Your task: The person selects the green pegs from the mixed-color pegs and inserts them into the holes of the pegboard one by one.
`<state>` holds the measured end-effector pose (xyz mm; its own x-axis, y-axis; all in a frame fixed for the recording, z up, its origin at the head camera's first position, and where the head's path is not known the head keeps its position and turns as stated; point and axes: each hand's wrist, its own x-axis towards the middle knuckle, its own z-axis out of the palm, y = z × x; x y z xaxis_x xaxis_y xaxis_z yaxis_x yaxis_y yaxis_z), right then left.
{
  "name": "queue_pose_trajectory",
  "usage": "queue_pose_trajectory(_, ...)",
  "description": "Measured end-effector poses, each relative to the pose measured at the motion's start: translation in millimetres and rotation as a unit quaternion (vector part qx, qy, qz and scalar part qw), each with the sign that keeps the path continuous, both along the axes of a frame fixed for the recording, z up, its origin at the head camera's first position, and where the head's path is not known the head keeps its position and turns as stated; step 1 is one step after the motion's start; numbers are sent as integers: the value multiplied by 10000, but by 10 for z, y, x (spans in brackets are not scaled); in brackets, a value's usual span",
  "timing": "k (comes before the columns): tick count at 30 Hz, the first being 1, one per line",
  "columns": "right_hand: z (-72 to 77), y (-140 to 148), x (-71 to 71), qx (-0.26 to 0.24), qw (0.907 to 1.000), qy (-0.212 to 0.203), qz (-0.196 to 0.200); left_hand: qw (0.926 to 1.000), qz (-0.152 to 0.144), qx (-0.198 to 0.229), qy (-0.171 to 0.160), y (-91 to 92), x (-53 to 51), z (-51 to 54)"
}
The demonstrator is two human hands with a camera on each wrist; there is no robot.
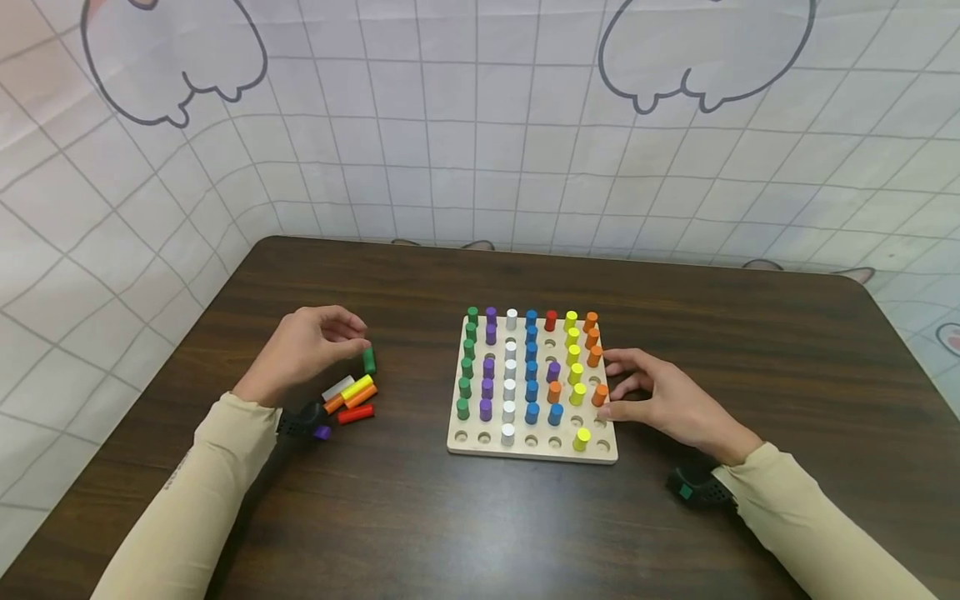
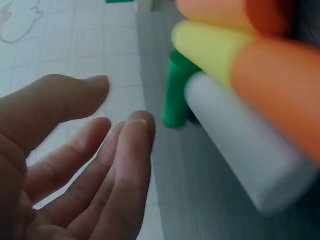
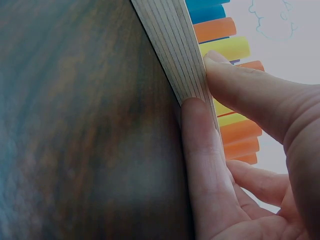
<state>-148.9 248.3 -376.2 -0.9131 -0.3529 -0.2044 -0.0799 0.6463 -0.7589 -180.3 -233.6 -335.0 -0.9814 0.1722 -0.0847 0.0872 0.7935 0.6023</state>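
Observation:
My left hand (image 1: 311,342) hovers beside a loose green peg (image 1: 369,360) on the table. In the left wrist view, thumb and fingers stand apart with nothing between them, and the green peg (image 2: 173,97) lies beyond the fingertips. Near that hand is a small pile with a white peg (image 1: 337,387), a yellow peg (image 1: 357,389), orange pegs and a red peg (image 1: 356,414). My right hand (image 1: 663,400) grips the right edge of a wooden pegboard (image 1: 540,455). In the right wrist view its thumb is on the board's top and a finger lies along its layered side (image 3: 172,50).
Coloured pegs stand upright in columns on the board, with several bare holes mostly along the front row. A purple peg (image 1: 322,432) lies by the left wrist. The dark wooden table (image 1: 420,525) meets a grid-patterned cloth (image 1: 450,150) behind.

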Motion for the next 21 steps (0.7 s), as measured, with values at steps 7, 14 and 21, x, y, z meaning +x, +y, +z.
queue_pose_trajectory(7,5,-4,-7,27,10000,-13,1,9994,-50,-290,-165,-31,-12,-41)
queue_pose_trajectory(14,11,-6,5,2,10000,32,48,9990,-60,-330,-289,-4,-11,-53)
queue_pose_trajectory(21,4,-6,5,37,10000,4,11,9987,-44,-357,-363,10,-12,-85)
